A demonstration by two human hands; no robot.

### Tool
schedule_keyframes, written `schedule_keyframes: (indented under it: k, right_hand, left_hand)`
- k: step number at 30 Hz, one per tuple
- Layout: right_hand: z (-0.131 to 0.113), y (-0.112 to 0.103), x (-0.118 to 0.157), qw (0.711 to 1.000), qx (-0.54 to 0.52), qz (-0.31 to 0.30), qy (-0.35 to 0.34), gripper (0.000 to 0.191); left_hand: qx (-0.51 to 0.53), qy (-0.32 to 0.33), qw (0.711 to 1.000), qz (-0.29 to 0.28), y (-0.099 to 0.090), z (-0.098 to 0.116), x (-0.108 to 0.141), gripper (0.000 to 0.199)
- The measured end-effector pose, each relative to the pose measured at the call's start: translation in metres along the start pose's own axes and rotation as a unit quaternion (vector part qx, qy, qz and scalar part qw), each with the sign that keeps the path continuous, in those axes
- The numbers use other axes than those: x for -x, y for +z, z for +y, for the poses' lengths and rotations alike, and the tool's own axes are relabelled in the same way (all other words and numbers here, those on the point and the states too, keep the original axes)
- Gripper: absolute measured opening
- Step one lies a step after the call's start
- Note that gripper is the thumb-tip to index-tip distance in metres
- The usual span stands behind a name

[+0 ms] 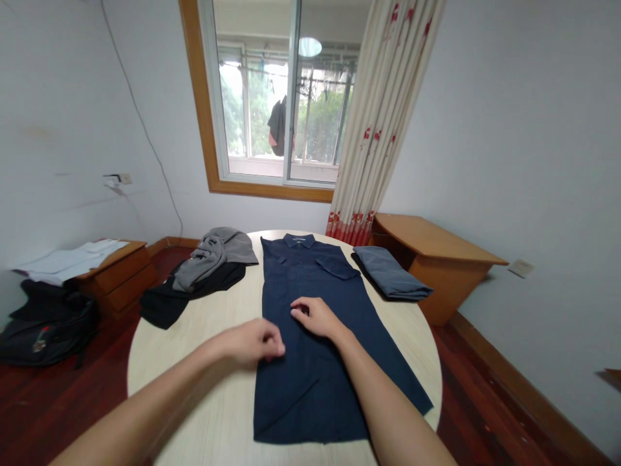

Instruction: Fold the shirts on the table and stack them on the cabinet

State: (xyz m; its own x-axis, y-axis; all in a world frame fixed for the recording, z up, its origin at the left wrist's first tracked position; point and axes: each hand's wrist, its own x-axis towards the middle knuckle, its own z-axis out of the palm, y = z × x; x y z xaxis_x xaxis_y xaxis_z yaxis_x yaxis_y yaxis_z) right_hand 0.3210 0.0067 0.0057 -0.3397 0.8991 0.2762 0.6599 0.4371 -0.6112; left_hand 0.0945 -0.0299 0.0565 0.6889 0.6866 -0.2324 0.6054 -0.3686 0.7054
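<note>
A dark navy short-sleeved shirt [295, 382] lies flat and front up on a round pale table [218, 388], its collar at the far end and its hem toward me. Its right-hand sleeve lies folded inward across the front, and a crease runs slantwise near the hem. My left hand [259, 341] is over the shirt's left edge, fingers curled in, with no cloth visible between them. Above the middle of the shirt is my right hand [315, 316], its fingers loosely bent and the thumb apart from them. Whether either hand touches the fabric is unclear.
Crumpled grey and black clothes [213, 259] lie at the table's far left. A folded grey-blue garment [391, 273] rests on a black one at the right. Beyond stand a wooden desk [436, 243], a curtain [373, 129], and a drawer cabinet [123, 275] beside a black bag [53, 320].
</note>
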Motion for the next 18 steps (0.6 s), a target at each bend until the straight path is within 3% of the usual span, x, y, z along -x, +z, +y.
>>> schedule_keyframes:
  k: [2, 4, 7, 14, 18]
  right_hand:
    - [-0.008, 0.005, 0.000, 1.000, -0.007, -0.018, 0.004, 0.025]
    - [-0.014, 0.007, 0.001, 0.999, -0.019, -0.029, 0.019, 0.027]
    - [-0.019, 0.007, 0.003, 0.997, -0.039, -0.051, 0.044, 0.033]
    - [-0.026, -0.001, 0.006, 0.988, -0.037, -0.139, 0.055, 0.034]
    - [-0.033, -0.005, 0.007, 0.983, -0.046, -0.172, 0.053, 0.031]
  left_hand:
    - [-0.031, -0.016, 0.993, 0.113, -0.031, -0.019, -0.042, 0.037]
    - [-0.104, -0.095, 0.965, 0.221, -0.059, -0.037, -0.084, 0.040]
    - [-0.140, -0.157, 0.933, 0.292, -0.092, -0.059, -0.136, 0.038]
    - [-0.165, -0.275, 0.880, 0.351, -0.127, -0.088, -0.213, 0.061]
    - [-0.172, -0.300, 0.872, 0.346, -0.141, -0.099, -0.237, 0.047]
